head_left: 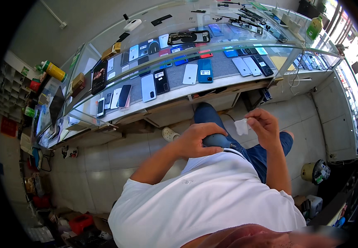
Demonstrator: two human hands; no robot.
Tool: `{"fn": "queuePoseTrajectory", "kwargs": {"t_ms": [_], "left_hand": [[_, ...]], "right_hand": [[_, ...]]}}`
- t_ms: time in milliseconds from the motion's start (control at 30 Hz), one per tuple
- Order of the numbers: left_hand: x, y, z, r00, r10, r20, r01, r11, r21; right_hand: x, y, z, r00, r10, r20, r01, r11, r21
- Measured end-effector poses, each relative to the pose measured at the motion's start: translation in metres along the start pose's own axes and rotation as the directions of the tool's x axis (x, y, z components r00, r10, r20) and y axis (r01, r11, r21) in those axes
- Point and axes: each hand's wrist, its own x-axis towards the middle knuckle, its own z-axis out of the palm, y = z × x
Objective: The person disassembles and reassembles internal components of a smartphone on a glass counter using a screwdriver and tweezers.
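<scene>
My left hand (197, 139) is wrapped round a dark blue rounded object (215, 140) in front of my waist. It narrows toward a darker end on the right, and my fingers cover part of it, so its kind is unclear. Off to the right, my right hand (265, 126) is raised over my thigh, pinching a small crumpled white tissue (241, 127) between thumb and fingers. The tissue hangs toward the left hand, apart from the blue object.
Ahead stands a glass display counter (179, 97) with several phones inside. On its top lie an opened phone housing (189, 37), loose parts and a green bottle (314, 28). A yellow can (54, 71) is at the left. A round bin (314, 171) stands on the floor at right.
</scene>
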Motion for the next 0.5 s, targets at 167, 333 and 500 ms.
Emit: {"fn": "queuePoseTrajectory", "kwargs": {"t_ms": [167,333,500], "left_hand": [[-0.011,-0.017,-0.001,0.989,0.028,-0.147,-0.038,0.997,-0.065],[0.001,-0.013,-0.003,0.971,-0.104,-0.214,0.069,0.983,-0.168],[0.015,-0.016,-0.014,0.934,-0.311,-0.177,0.257,0.927,-0.273]], "right_hand": [[0.044,-0.028,0.029,0.962,0.056,0.269,0.031,0.951,-0.307],[0.065,-0.030,0.029,0.950,0.084,0.301,-0.006,0.968,-0.251],[0.089,-0.034,0.023,0.936,0.141,0.324,-0.096,0.984,-0.150]]}}
